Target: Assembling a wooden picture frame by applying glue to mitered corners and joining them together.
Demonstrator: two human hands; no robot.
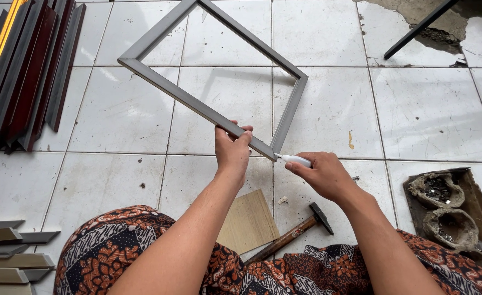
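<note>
Frame [213,82] corner is the landmark here, the near one, pointing toward us where two grey bars meet in a mitre. We hold the grey frame tilted up off the white tile floor [432,109], standing on its point like a diamond, its far corner running out past the top edge of the view.

Our left hand [231,153] is closed around the lower-left bar just left of that near corner, thumb on top, fingers wrapped under. Our right hand [323,175] is just right of the corner and slightly nearer us, clenched on a small white tube [297,160]. The tube's long axis lies nearly level, its nozzle pointing left, and the tip touches or all but touches the joint; we cannot tell which. So the right hand is the nearer one to the joint, and nothing lies between nozzle and mitre.

Nearer us than the corner, on the floor, lie a thin plywood offcut [249,221] and a wooden-handled hammer [295,232], its dark head up and to the right. Further right of the corner sits a shallow cardboard tray [478,202] with two crumpled bags of small metal pieces. Far left of the corner lean dark moulding lengths [25,65]; below them, short grey moulding offcuts [9,257] are stacked. Our patterned batik cloth [115,246] covers the lap.
</note>
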